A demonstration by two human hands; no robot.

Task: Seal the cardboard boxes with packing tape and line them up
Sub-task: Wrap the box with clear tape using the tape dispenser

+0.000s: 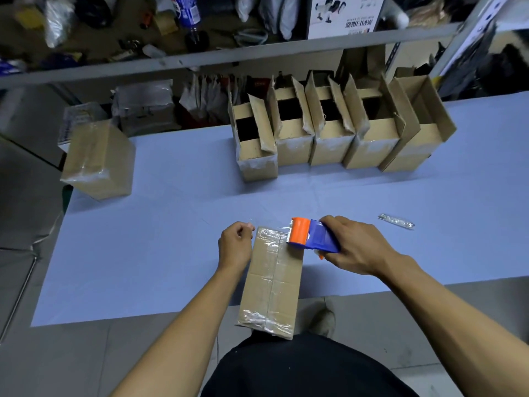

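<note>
My right hand (357, 247) reaches in from the right, fingers wrapped around the blue body of the tape dispenser (313, 234), whose orange head sits at the far right corner of the box (272, 282) before me. A strip of clear tape (272, 224) stretches from the orange head leftward across the box's far end. My left hand (234, 245) is loosely fisted just beside the box's far left corner, thumb and forefinger pinching the free end of that strip.

The box lies lengthwise at the near edge of the blue table (171, 239), its near end overhanging; clear tape already runs down its centre seam.

At the back, five open boxes (329, 130) stand side by side in a row, flaps up. One sealed box (98, 159) stands alone at the table's far left corner. A small shiny scrap (396, 221) lies to the right of the dispenser.

Printed characters on the white carton (346, 15) on the shelf appear upside down and are not legible to me.
</note>
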